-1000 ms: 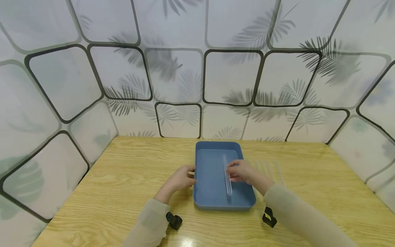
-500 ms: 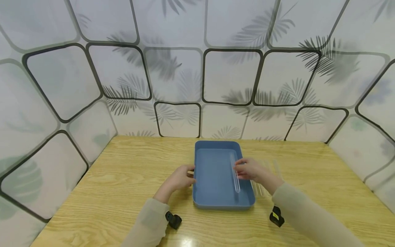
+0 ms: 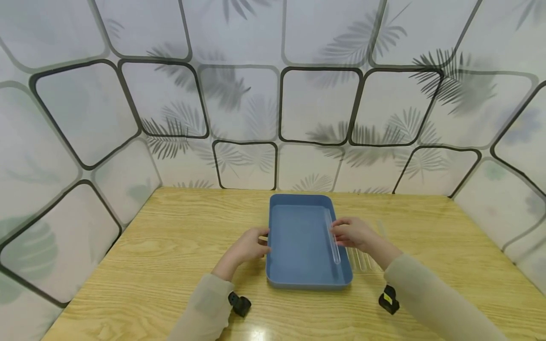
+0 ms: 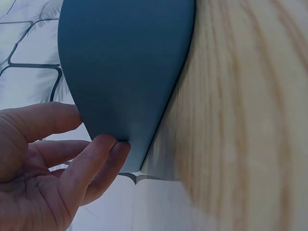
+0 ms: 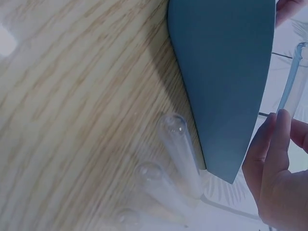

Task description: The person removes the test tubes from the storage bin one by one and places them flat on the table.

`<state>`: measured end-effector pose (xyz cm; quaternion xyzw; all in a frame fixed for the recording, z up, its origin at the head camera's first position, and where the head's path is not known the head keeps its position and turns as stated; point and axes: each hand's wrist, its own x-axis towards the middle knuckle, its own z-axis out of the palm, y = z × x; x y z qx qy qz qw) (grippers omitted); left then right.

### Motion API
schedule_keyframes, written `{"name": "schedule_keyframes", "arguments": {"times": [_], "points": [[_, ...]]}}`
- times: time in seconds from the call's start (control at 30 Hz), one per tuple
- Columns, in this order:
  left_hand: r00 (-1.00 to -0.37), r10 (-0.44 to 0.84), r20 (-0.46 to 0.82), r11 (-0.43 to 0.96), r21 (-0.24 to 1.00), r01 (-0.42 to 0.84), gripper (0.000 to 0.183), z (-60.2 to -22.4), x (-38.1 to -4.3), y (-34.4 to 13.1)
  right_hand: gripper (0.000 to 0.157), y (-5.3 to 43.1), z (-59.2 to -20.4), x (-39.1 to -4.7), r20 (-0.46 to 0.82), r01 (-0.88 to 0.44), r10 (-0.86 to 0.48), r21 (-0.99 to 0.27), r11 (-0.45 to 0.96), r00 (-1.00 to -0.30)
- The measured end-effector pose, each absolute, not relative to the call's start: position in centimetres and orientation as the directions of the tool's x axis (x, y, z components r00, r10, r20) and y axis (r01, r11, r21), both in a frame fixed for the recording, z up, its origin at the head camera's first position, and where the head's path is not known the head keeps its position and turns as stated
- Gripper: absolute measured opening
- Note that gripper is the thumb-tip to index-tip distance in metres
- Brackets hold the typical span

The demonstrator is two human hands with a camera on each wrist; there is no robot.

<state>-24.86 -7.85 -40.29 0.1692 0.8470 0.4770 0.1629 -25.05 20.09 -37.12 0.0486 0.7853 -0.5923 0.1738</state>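
Observation:
A blue rectangular tray (image 3: 300, 246) lies on the wooden table. My left hand (image 3: 249, 245) rests its fingertips against the tray's left outer wall; in the left wrist view the fingers (image 4: 98, 154) are relaxed and loosely bent on that wall. Over the right side of the tray, my right hand (image 3: 356, 233) pinches a clear test tube (image 3: 334, 248), its rounded end toward me. From the right wrist, this test tube (image 5: 292, 82) shows above the tray's rim, between thumb and fingers.
Several more clear test tubes (image 3: 361, 261) lie side by side on the table just right of the tray, partly hidden under my right forearm. A patterned pale wall (image 3: 251, 109) rises behind the table (image 3: 192, 232).
My right hand has carried the test tube rightward across the tray, from near its middle to close by its right wall. The left hand has stayed on the left wall.

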Motion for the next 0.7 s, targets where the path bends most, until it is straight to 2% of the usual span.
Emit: {"name": "schedule_keyframes", "arguments": {"times": [0.33,0.7], "points": [[-0.890,0.444,-0.104,0.482,0.865,0.139,0.054,-40.2,-24.8,-7.9,0.037,21.8,-37.3,-24.7,-0.315,0.274,-0.139,-0.928,0.251,-0.939],[-0.892,0.439,-0.110,0.489,0.862,0.134,0.054,-40.3,-24.9,-7.9,0.043,24.4,-37.3,-24.2,-0.301,0.261,-0.113,-0.925,0.275,-0.947]]}}
